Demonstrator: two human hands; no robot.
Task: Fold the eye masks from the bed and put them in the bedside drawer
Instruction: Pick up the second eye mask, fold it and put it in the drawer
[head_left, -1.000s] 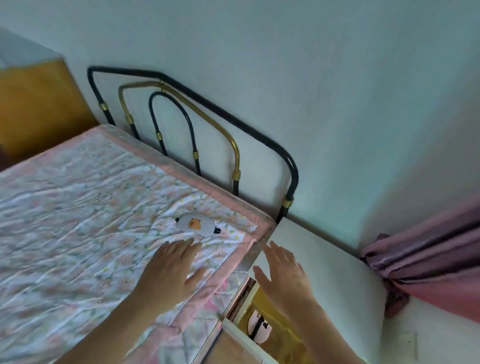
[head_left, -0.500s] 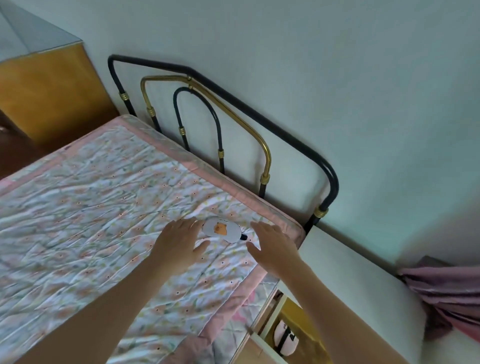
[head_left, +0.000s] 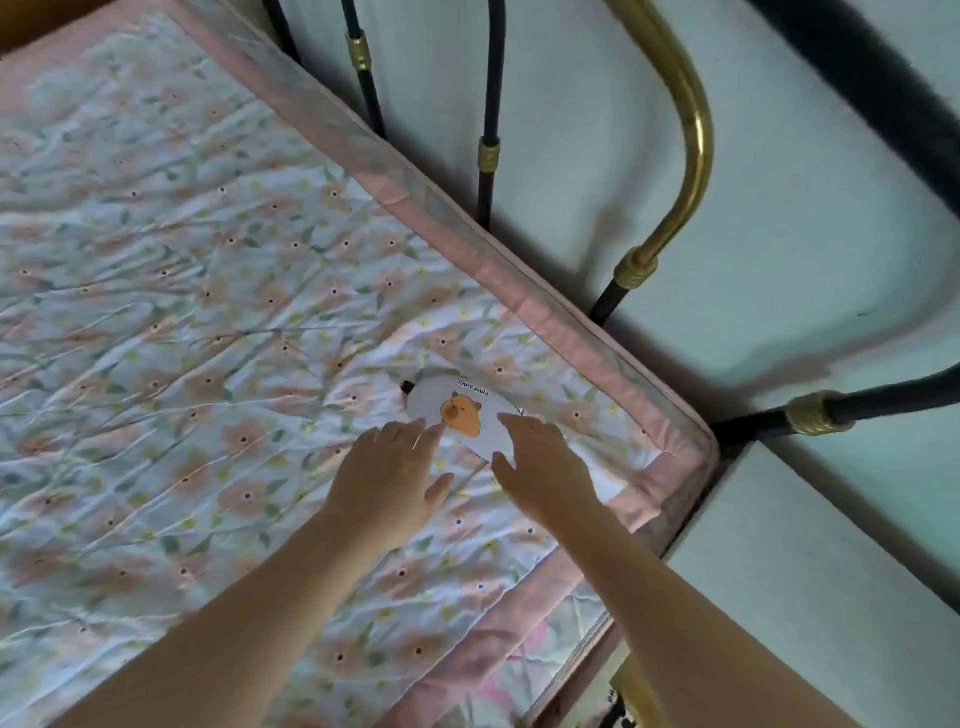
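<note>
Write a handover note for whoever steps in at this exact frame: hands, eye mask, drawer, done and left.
Left hand: open, fingertips at the near-left edge of the eye mask.
Right hand: open, fingers resting on the mask's right end.
The mask lies flat and unfolded on the floral quilt, near the corner by the headboard.
The white bedside table stands beside the bed; its drawer is only just visible at the bottom edge.
Done: nothing on this mask.
Left: fold it, then put it in the drawer.
</note>
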